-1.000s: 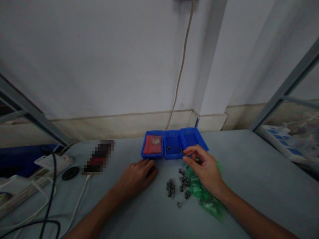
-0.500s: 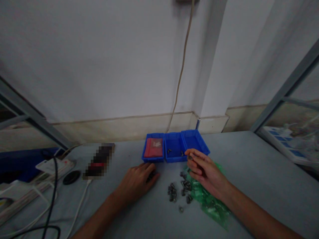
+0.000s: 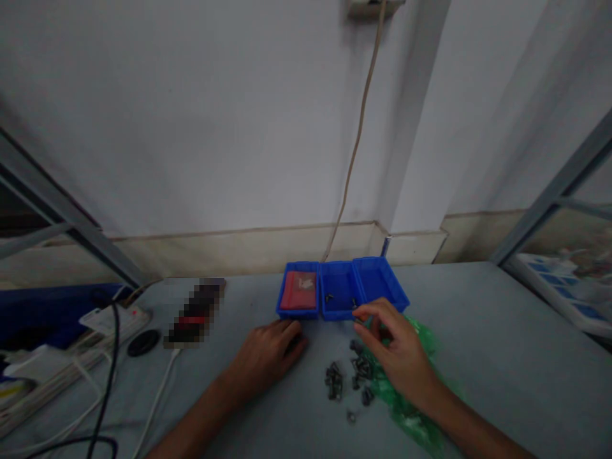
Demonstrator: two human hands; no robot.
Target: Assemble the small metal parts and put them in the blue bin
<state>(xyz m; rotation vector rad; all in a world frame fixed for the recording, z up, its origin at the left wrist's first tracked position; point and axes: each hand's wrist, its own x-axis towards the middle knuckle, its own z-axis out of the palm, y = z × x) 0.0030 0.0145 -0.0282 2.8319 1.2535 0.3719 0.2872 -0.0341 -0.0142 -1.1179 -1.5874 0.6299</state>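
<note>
Pinching a small part (image 3: 360,322) near the middle blue tray (image 3: 340,277), the right hand (image 3: 394,344) may slip, dropping it; left hand (image 3: 270,349) curls, grip unclear.

Half a second ago, the right hand (image 3: 400,352) showed a small piece (image 3: 359,321) in its turned fingers. Now the hand has turned back, its thumb and forefinger tips are at the middle bin's (image 3: 340,279) front edge, near the right corner, and the piece is mostly hidden. More of the wall box (image 3: 373,9) is visible.
</note>
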